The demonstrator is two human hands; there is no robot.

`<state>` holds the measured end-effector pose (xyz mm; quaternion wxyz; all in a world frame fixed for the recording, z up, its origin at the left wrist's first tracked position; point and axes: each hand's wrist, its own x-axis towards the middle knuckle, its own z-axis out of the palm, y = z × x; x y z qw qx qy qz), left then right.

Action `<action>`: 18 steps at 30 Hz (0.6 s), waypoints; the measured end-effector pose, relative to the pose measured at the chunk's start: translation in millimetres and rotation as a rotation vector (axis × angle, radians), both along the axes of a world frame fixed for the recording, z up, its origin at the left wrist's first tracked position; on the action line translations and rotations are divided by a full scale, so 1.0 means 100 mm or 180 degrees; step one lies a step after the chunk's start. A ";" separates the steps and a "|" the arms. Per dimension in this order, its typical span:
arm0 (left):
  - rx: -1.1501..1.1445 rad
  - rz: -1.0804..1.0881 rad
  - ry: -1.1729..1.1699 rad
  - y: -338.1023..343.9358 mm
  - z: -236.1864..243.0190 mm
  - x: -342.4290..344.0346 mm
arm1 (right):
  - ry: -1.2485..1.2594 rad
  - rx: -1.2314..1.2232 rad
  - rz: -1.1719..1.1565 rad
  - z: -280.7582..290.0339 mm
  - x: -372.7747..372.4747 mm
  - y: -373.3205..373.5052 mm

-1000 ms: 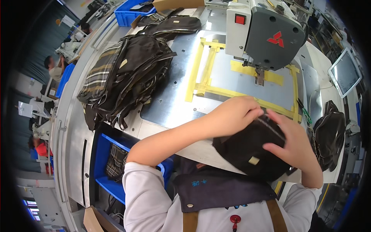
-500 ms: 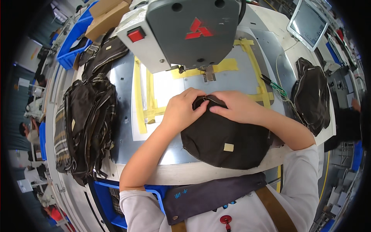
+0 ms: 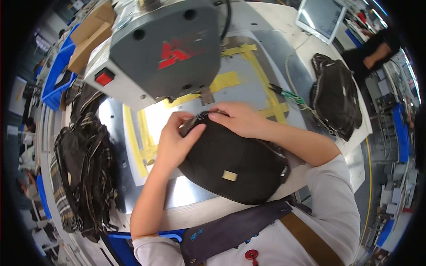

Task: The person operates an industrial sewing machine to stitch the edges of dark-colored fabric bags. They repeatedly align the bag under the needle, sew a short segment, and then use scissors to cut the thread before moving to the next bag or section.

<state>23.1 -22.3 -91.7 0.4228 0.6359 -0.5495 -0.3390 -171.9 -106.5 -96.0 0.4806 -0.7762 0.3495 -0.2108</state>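
Observation:
A black fabric pouch [image 3: 226,155] with a small pale label lies spread at the table's front edge. Its zipper runs along the top rim. My left hand [image 3: 174,141] pinches that rim at the left, thumb toward me and fingers behind the cloth. My right hand [image 3: 237,119] grips the same rim a little to the right, its thumb on the zipper and its other fingers partly hidden. Just beyond both hands stands the head of a grey sewing machine [image 3: 166,53] with a red switch [image 3: 104,78] on its side.
Stacked dark and plaid pouches [image 3: 84,177] lie at the left. Another black pouch [image 3: 336,97] sits at the right, beside green-handled thread snips [image 3: 286,94]. Yellow tape [image 3: 255,66] marks the metal plate. A screen [image 3: 320,20] stands far right; a person's arm [image 3: 378,56] shows behind.
My view has turned, so the machine and table sit further left. Both hands keep hold of the pouch's rim; the pouch has tilted, and its right-hand zipper end shows more.

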 end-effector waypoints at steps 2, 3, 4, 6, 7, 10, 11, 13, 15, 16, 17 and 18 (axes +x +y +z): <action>0.0355 0.0003 0.0424 -0.03 -0.03 0.12 | -0.0118 0.0212 -0.0439 0.00 -0.04 -0.04; 0.0569 0.0046 0.0786 -0.04 -0.04 0.14 | -0.0194 0.0328 -0.0638 -0.01 -0.06 -0.05; 0.0372 0.0123 0.0835 -0.04 -0.01 0.11 | -0.0206 0.0260 -0.0476 -0.06 -0.08 -0.05; 0.0112 0.0017 0.0250 -0.09 -0.02 0.17 | -0.0263 0.0152 -0.0092 -0.14 -0.09 -0.02; -0.0010 -0.0006 -0.0062 -0.11 -0.03 0.21 | -0.0445 0.0252 -0.0104 -0.15 -0.08 -0.01; -0.0055 -0.0820 -0.0189 -0.09 0.09 0.11 | -0.0043 0.0586 0.0053 0.07 -0.05 -0.02; -0.0026 -0.0911 -0.0214 -0.06 0.08 0.10 | -0.0169 0.0584 0.0012 0.02 0.00 0.00; -0.0009 -0.0615 -0.0343 -0.04 0.07 0.08 | -0.0401 0.0534 -0.0116 0.00 0.06 0.03; -0.0192 -0.0424 -0.0599 -0.02 0.07 0.07 | -0.0463 0.0303 -0.0020 -0.01 0.04 0.08; -0.0382 -0.0381 -0.0793 -0.02 0.08 0.06 | -0.0585 0.0158 0.0011 -0.07 0.03 0.09; -0.0573 -0.0343 -0.0989 -0.02 0.08 0.05 | -0.0709 0.0012 0.0037 -0.11 0.04 0.10; -0.0807 -0.0414 -0.0960 -0.02 0.06 0.03 | -0.0781 0.0158 -0.0078 -0.11 0.04 0.13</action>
